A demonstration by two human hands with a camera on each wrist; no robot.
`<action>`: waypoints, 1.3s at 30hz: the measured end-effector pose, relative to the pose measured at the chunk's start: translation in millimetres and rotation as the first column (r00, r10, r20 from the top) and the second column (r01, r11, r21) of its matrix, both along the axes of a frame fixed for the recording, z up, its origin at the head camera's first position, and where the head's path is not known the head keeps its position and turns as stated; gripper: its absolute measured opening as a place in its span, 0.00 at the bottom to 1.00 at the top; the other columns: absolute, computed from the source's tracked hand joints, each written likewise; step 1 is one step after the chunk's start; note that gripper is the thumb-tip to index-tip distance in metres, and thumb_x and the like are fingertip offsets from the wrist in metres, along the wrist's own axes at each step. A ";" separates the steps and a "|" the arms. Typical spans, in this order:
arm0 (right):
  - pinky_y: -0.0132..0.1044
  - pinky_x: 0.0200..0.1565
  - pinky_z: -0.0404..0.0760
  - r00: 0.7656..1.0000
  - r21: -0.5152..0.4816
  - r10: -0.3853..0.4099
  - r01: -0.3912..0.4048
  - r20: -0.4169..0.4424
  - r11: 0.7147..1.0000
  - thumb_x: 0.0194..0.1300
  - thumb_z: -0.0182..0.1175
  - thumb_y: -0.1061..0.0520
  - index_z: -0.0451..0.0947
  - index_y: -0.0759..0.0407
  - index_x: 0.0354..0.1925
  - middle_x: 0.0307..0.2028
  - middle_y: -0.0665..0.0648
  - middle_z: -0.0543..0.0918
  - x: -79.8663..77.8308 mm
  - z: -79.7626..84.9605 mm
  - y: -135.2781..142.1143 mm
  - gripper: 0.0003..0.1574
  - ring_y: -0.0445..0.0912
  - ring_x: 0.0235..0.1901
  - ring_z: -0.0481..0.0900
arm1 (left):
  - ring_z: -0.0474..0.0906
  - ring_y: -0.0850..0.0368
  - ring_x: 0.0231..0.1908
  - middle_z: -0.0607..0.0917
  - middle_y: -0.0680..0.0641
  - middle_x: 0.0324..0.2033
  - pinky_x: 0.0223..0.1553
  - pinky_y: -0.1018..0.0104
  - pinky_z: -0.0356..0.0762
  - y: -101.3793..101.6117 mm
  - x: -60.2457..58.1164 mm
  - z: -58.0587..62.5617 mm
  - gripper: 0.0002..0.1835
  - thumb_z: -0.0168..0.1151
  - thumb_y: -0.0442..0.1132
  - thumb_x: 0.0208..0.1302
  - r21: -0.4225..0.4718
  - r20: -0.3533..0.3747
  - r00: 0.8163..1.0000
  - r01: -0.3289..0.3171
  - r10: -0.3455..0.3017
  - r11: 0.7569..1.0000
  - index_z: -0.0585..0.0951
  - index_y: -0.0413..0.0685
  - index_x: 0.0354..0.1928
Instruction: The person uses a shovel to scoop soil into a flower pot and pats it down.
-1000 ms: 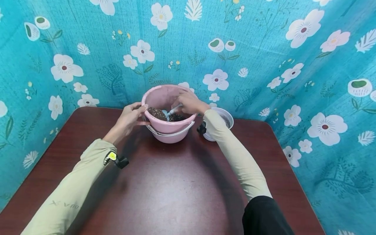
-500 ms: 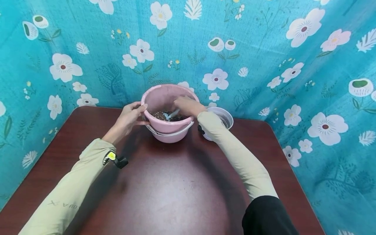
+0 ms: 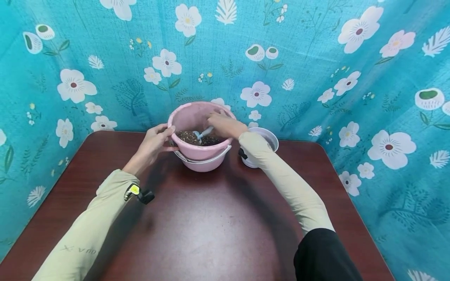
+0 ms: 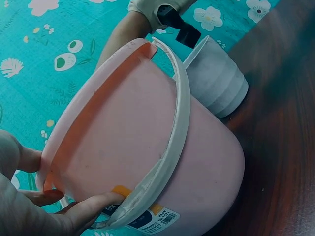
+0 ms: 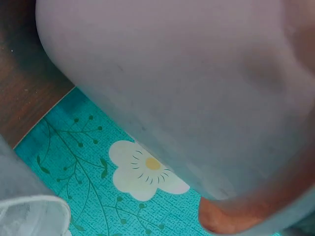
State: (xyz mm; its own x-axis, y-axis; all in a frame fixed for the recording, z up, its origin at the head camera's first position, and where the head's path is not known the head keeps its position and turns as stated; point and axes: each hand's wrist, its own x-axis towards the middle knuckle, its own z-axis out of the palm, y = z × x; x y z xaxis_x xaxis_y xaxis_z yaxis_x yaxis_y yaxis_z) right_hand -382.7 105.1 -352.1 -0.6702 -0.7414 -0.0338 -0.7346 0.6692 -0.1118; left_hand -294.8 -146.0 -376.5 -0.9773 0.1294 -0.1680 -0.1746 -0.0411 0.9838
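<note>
Head view: points right at a round pink plastic pail (image 3: pixel 200 152) with a white plastic handle (image 4: pixel 182 108), standing toward the far edge of a dark reddish-brown table (image 3: pixel 211 218).
Left hand (image 3: pixel 154 140): gripping the pail's left rim, pretty much unmoved since a second ago.
Right hand (image 3: pixel 226 125): reaching inside the pail, closed round a slim light-blue hand tool (image 3: pixel 207 131); partly hidden, so can't make out every finger.
Tool end: resting in dark, speckled crumbly soil (image 3: pixel 188 137); scoop or rake, honestly can't tell.
Just changed: dipped lower half a second ago, now back up a touch, with more blue showing above the soil. Looks like mid-stroke, with the pail kept steady meanwhile. Just a guess though.
Pot: spotted just beside the pail, on the right, a whitish ribbed tapered plastic pot (image 4: pixel 214 78), not touched by either hand.
Sleeve print: sits upside down on the left khaki fabric sleeve (image 3: pixel 88 218); seems to end in "QUA X", can't swear to the start.
Pail sticker: shows up in the left wrist view as a white, navy and orange barcode label (image 4: pixel 157 220), partly behind the handle; too small to read properly, no brand readable.
</note>
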 end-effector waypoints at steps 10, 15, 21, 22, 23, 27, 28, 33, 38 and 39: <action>0.51 0.68 0.75 0.999 -0.070 0.043 -0.043 -0.001 0.997 0.67 0.72 0.61 0.91 0.55 0.44 0.41 0.55 0.90 1.8 14.3 10.5 0.07 0.54 0.52 0.80 | 0.79 0.64 0.41 0.75 0.47 0.47 0.47 0.58 0.93 3.3 0.0 2.7 0.30 0.53 0.41 0.81 0.025 -0.011 1.000 -0.012 0.012 1.000 0.63 0.31 0.76; 0.51 0.63 0.78 0.999 -0.078 0.040 -0.039 0.008 0.996 0.67 0.71 0.62 0.91 0.56 0.46 0.42 0.58 0.88 3.5 16.4 12.9 0.09 0.55 0.51 0.79 | 0.78 0.63 0.41 0.75 0.49 0.43 0.46 0.58 0.94 4.4 -1.3 2.3 0.30 0.53 0.42 0.82 0.016 -0.016 1.000 -0.015 0.015 1.000 0.63 0.32 0.76; 0.55 0.59 0.75 1.000 -0.110 0.003 -0.005 -0.023 0.994 0.69 0.71 0.58 0.91 0.52 0.51 0.53 0.58 0.86 10.4 20.8 19.2 0.13 0.53 0.59 0.78 | 0.78 0.63 0.41 0.75 0.50 0.43 0.49 0.55 0.93 4.3 -1.0 0.0 0.29 0.52 0.41 0.82 0.007 -0.009 1.000 -0.017 0.017 1.000 0.64 0.33 0.76; 0.57 0.62 0.73 0.999 -0.109 -0.007 0.004 -0.033 0.994 0.69 0.71 0.58 0.90 0.50 0.54 0.56 0.57 0.85 11.7 22.3 20.6 0.15 0.54 0.62 0.77 | 0.78 0.63 0.41 0.75 0.50 0.44 0.50 0.55 0.93 3.9 -0.9 0.2 0.29 0.52 0.42 0.82 0.003 -0.010 1.000 -0.018 0.018 1.000 0.64 0.33 0.76; 0.60 0.65 0.72 0.999 -0.113 -0.008 0.004 -0.036 0.994 0.70 0.70 0.58 0.89 0.50 0.55 0.58 0.58 0.84 12.8 24.1 21.9 0.17 0.54 0.64 0.75 | 0.79 0.63 0.42 0.75 0.50 0.45 0.50 0.55 0.93 3.3 -0.9 0.5 0.29 0.52 0.42 0.82 -0.001 -0.011 1.000 -0.020 0.020 1.000 0.64 0.33 0.76; 0.60 0.65 0.71 0.998 -0.116 -0.008 0.001 -0.057 0.993 0.71 0.68 0.63 0.86 0.49 0.61 0.64 0.59 0.79 15.3 27.1 27.9 0.23 0.56 0.70 0.70 | 0.79 0.61 0.45 0.75 0.49 0.48 0.52 0.55 0.92 2.4 -1.0 2.2 0.30 0.52 0.43 0.82 -0.014 -0.010 1.000 -0.019 0.019 1.000 0.63 0.34 0.77; 0.60 0.67 0.70 0.998 -0.124 -0.006 -0.001 -0.059 0.992 0.71 0.67 0.64 0.85 0.50 0.62 0.66 0.60 0.78 15.7 26.7 29.4 0.23 0.56 0.72 0.68 | 0.79 0.61 0.45 0.75 0.49 0.48 0.52 0.55 0.92 2.3 -0.8 2.3 0.30 0.52 0.43 0.82 -0.019 -0.007 1.000 -0.020 0.020 1.000 0.63 0.34 0.77; 0.57 0.61 0.70 0.996 -0.162 0.005 -0.019 -0.088 0.987 0.72 0.67 0.61 0.85 0.53 0.62 0.65 0.61 0.79 20.0 20.4 37.4 0.21 0.56 0.68 0.69 | 0.79 0.62 0.44 0.74 0.48 0.47 0.52 0.54 0.91 1.7 1.1 0.5 0.31 0.52 0.44 0.82 -0.024 -0.002 1.000 -0.021 0.021 0.999 0.63 0.34 0.77; 0.49 0.47 0.70 0.983 -0.183 0.014 -0.048 -0.184 0.982 0.73 0.66 0.58 0.85 0.53 0.63 0.54 0.59 0.81 25.1 17.9 46.0 0.21 0.54 0.53 0.73 | 0.78 0.62 0.45 0.74 0.43 0.53 0.53 0.54 0.91 1.2 0.7 -0.2 0.31 0.52 0.45 0.82 -0.038 -0.002 1.000 -0.020 0.020 0.999 0.64 0.35 0.77; 0.48 0.45 0.69 0.980 -0.187 0.018 -0.056 -0.199 0.981 0.73 0.66 0.58 0.84 0.53 0.63 0.51 0.59 0.80 25.8 18.1 47.8 0.21 0.54 0.50 0.72 | 0.79 0.63 0.45 0.74 0.41 0.56 0.53 0.55 0.91 1.2 0.6 -0.2 0.31 0.52 0.45 0.82 -0.039 0.000 1.000 -0.020 0.020 0.999 0.64 0.35 0.77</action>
State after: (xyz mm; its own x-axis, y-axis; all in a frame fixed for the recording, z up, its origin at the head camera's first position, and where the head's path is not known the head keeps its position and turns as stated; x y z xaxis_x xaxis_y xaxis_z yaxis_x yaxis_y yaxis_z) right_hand -356.9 153.0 -334.0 -0.6218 -0.7457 0.2393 -0.7786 0.6215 -0.0864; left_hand -294.2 -144.8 -376.7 -0.9795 0.1031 -0.1729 -0.1745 -0.0065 0.9846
